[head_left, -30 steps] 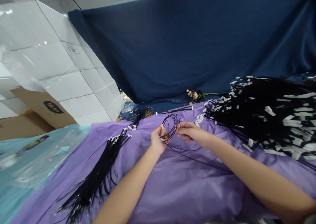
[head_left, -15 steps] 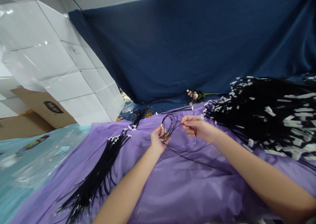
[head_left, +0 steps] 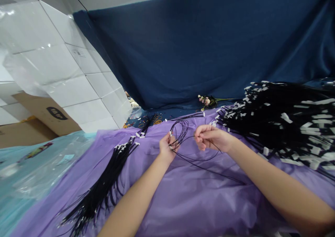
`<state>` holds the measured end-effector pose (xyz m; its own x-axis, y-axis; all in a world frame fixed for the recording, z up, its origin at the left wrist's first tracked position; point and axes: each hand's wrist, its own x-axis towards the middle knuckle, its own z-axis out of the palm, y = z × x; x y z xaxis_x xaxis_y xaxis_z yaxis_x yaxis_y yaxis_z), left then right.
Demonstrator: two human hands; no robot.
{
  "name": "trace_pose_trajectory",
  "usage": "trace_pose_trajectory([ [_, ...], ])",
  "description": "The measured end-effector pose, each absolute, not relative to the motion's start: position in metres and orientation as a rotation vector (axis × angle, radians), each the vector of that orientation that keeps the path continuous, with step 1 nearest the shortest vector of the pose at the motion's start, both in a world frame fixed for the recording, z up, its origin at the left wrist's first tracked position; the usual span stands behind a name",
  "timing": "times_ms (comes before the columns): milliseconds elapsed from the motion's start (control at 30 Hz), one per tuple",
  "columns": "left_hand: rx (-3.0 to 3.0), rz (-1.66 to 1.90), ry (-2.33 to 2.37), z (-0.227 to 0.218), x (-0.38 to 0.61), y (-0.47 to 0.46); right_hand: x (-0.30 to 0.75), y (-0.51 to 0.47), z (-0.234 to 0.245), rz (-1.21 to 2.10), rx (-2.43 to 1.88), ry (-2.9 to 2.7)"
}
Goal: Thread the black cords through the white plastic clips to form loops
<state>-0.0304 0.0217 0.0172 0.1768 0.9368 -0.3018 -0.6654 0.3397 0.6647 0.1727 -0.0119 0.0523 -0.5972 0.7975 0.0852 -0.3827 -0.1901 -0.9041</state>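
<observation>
My left hand (head_left: 166, 147) is closed around a looped bundle of thin black cords (head_left: 182, 129), whose loops stand up above the fingers. A small white tag shows at the top of that hand. To its right, my right hand (head_left: 210, 137) pinches one strand of the cord between thumb and fingers. That strand stretches back to the bundle in the left hand. Below both hands, other strands hang in a wide curve, and one runs right over the purple cloth (head_left: 193, 202).
A big heap of black cords with white tags (head_left: 282, 122) lies at right. A neat bunch of tagged black cords (head_left: 104, 181) lies at left. Behind are small artificial flowers (head_left: 206, 100) and a blue curtain (head_left: 183, 48). White boxes (head_left: 83, 90) are stacked at left.
My right hand has moved slightly right and down, drawing the pinched strand a little farther from the left hand. The left hand has barely moved.
</observation>
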Motion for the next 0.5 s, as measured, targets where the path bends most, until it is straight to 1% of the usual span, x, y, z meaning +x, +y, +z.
trace_pose_trajectory([
  [300, 0.414, 1.253, 0.794, 0.013, -0.029, 0.024, 0.173, -0.017, 0.053, 1.952, -0.432, -1.475],
  [500, 0.396, 1.301, 0.801, 0.004, -0.031, 0.028, 0.171, -0.019, 0.053, 1.896, -0.376, -1.601],
])
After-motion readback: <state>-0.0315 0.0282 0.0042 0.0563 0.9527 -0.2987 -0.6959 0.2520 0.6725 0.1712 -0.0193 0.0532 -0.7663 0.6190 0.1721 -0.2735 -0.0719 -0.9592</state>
